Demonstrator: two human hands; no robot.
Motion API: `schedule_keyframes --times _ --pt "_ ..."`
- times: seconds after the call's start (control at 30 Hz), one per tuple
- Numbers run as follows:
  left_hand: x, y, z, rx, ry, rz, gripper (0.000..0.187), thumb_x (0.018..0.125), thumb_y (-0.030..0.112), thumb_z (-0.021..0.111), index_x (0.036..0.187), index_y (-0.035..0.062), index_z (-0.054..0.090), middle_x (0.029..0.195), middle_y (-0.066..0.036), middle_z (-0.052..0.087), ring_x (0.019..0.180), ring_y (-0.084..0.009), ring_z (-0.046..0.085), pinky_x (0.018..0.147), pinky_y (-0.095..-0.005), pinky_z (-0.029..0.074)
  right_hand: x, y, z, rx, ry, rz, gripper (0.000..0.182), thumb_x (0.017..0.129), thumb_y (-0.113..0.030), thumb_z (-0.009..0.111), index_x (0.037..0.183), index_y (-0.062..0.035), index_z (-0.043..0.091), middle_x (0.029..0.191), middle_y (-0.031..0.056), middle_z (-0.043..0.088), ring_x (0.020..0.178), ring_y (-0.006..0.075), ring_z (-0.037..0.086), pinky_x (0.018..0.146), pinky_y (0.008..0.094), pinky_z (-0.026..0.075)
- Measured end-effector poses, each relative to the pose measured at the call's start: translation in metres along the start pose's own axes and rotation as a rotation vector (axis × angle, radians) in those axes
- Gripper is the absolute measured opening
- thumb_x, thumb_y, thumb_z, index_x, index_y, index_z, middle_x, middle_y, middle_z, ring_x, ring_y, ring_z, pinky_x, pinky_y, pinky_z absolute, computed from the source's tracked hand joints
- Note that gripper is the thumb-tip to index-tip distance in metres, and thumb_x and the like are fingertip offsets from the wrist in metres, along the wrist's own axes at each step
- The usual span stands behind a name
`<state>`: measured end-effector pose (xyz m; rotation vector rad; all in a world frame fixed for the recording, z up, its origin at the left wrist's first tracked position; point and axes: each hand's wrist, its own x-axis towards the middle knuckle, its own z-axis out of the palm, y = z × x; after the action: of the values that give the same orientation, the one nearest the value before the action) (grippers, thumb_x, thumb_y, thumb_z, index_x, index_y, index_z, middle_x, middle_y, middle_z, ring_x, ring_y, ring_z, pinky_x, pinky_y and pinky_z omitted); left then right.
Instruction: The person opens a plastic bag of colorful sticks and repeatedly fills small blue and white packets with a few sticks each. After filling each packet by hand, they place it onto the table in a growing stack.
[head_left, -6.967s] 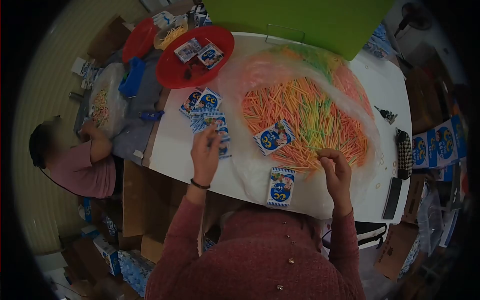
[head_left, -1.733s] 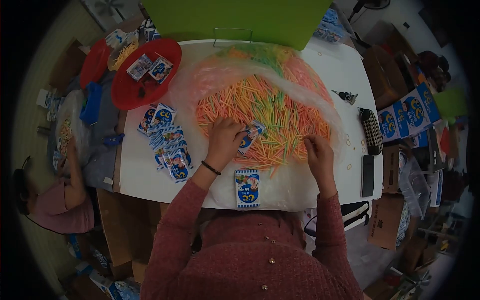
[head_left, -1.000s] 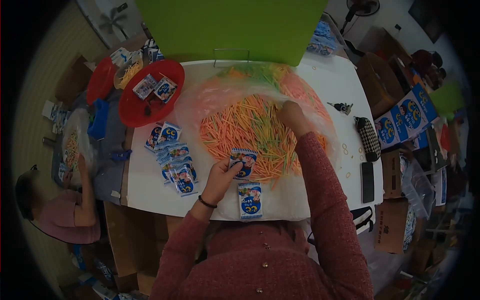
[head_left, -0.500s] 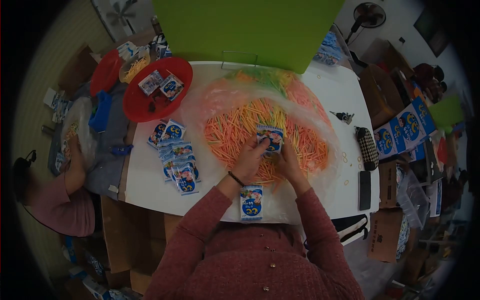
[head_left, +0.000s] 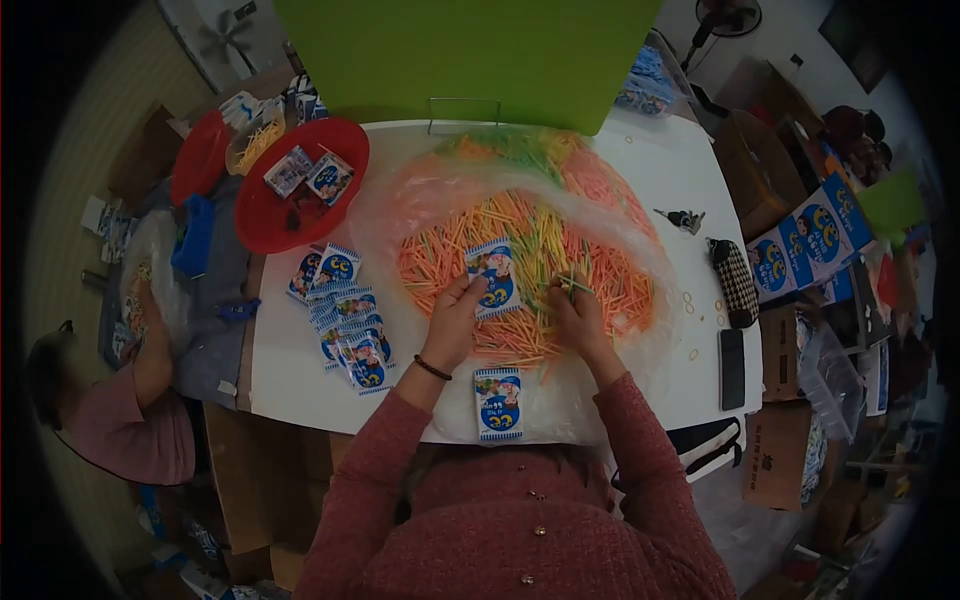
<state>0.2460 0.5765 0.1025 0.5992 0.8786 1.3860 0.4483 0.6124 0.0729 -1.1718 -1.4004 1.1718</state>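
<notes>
Pinched in my left hand (head_left: 455, 318) is a blue-and-white printed packet (head_left: 492, 278), held up over the pile of thin coloured sticks (head_left: 450, 240). My right hand (head_left: 579, 318) is closed around a few of these sticks (head_left: 574, 284), greenish and yellow, at the pile's right side. The pink, orange, yellow and green sticks lie in a large clear plastic bag (head_left: 385, 215), spread open on the white table. A single packet (head_left: 498, 404) lies near the table's front edge, below my hands. Several more packets (head_left: 352, 325) are heaped left of the bag.
A red basin (head_left: 262, 225) with packets stands at the back left, before a green board (head_left: 460, 60). Along the right edge lie keys (head_left: 684, 220), a checkered pouch (head_left: 735, 283) and a black phone (head_left: 732, 370). Another person (head_left: 140, 390) sits at far left.
My hands have moved apart. The left has carried the packet leftward; the right has left it and now grips a few sticks. The view has shifted slightly.
</notes>
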Motion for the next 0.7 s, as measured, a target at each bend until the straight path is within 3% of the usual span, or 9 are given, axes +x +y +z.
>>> schedule_keyframes --times 0.17,0.27,0.33,0.37,0.43,0.57,0.63,0.67,0.7 --pt "-0.012 0.006 -0.010 -0.110 0.045 -0.126 0.022 0.098 0.020 0.056 0.112 0.0040 0.064 0.103 -0.004 0.068 0.091 -0.0126 0.066 0.078 -0.0271 0.056 0.005 -0.008 -0.020 -0.111 -0.011 0.089 0.017 0.099 -0.018 0.050 0.094 -0.0043 0.056 0.079 -0.0009 0.053 0.073 0.0054 0.051 0.062 0.0254 0.043" --pt "-0.021 0.008 -0.016 -0.122 0.042 -0.173 0.023 0.098 0.021 0.056 0.112 0.0048 0.063 0.103 -0.004 0.068 0.090 -0.0137 0.067 0.077 -0.0313 0.058 0.010 -0.023 -0.031 -0.063 -0.032 0.186 0.020 0.099 -0.021 0.050 0.091 -0.0025 0.055 0.082 0.0060 0.056 0.072 0.0138 0.055 0.063 0.0306 0.045" --pt "-0.024 0.012 -0.018 -0.124 0.051 -0.181 0.024 0.098 0.022 0.056 0.112 0.0045 0.063 0.104 -0.004 0.068 0.090 -0.0139 0.067 0.077 -0.0336 0.059 0.008 -0.028 -0.029 -0.583 -0.208 -0.310 0.019 0.094 -0.016 0.054 0.087 0.0012 0.052 0.083 0.0142 0.057 0.073 0.0312 0.059 0.063 0.0401 0.046" --pt "-0.026 0.015 -0.018 -0.096 0.030 -0.186 0.024 0.098 0.022 0.055 0.113 0.0041 0.063 0.103 -0.005 0.068 0.090 -0.0140 0.067 0.076 -0.0345 0.059 0.005 -0.024 -0.026 -0.582 -0.212 -0.309 0.019 0.094 -0.016 0.054 0.087 0.0012 0.052 0.083 0.0142 0.057 0.073 0.0312 0.059 0.063 0.0401 0.046" --pt "-0.030 0.019 -0.015 -0.069 0.011 -0.189 0.025 0.099 0.023 0.055 0.113 0.0037 0.063 0.103 -0.005 0.068 0.091 -0.0142 0.067 0.076 -0.0354 0.060 -0.005 -0.015 -0.019 -0.909 -0.375 -0.264 0.015 0.092 -0.013 0.055 0.093 0.0014 0.050 0.087 0.0204 0.058 0.080 0.0397 0.058 0.067 0.0424 0.047" --pt "-0.032 0.015 -0.011 -0.048 -0.015 -0.187 0.026 0.099 0.021 0.054 0.114 0.0025 0.062 0.102 -0.005 0.069 0.091 -0.0140 0.067 0.078 -0.0330 0.058 0.004 -0.014 -0.016 -0.957 -0.381 -0.337 0.016 0.088 -0.010 0.058 0.098 0.0001 0.051 0.086 0.0181 0.052 0.080 0.0374 0.055 0.070 0.0425 0.046" --pt "-0.029 0.008 -0.017 -0.045 -0.029 -0.183 0.025 0.099 0.020 0.053 0.114 0.0021 0.063 0.102 -0.005 0.068 0.091 -0.0136 0.067 0.079 -0.0322 0.058 0.016 -0.026 -0.015 -0.669 -0.204 -0.547 0.014 0.091 -0.008 0.056 0.101 -0.0012 0.050 0.086 0.0146 0.052 0.077 0.0335 0.055 0.068 0.0397 0.045" --pt "-0.028 0.002 -0.022 0.004 -0.060 -0.145 0.026 0.099 0.020 0.054 0.115 0.0017 0.062 0.104 -0.006 0.068 0.092 -0.0144 0.067 0.080 -0.0354 0.058 0.016 -0.032 -0.014 -0.669 -0.209 -0.548 0.014 0.091 -0.008 0.056 0.101 -0.0012 0.050 0.086 0.0146 0.052 0.077 0.0335 0.055 0.068 0.0397 0.045" --pt "-0.028 -0.001 -0.025 0.054 -0.091 -0.110 0.026 0.099 0.019 0.054 0.117 0.0014 0.062 0.105 -0.006 0.068 0.093 -0.0153 0.067 0.081 -0.0385 0.058 0.013 -0.039 -0.009 -0.378 -0.143 -0.375 0.011 0.093 -0.008 0.055 0.102 -0.0022 0.051 0.088 0.0113 0.053 0.077 0.0281 0.055 0.068 0.0370 0.046"
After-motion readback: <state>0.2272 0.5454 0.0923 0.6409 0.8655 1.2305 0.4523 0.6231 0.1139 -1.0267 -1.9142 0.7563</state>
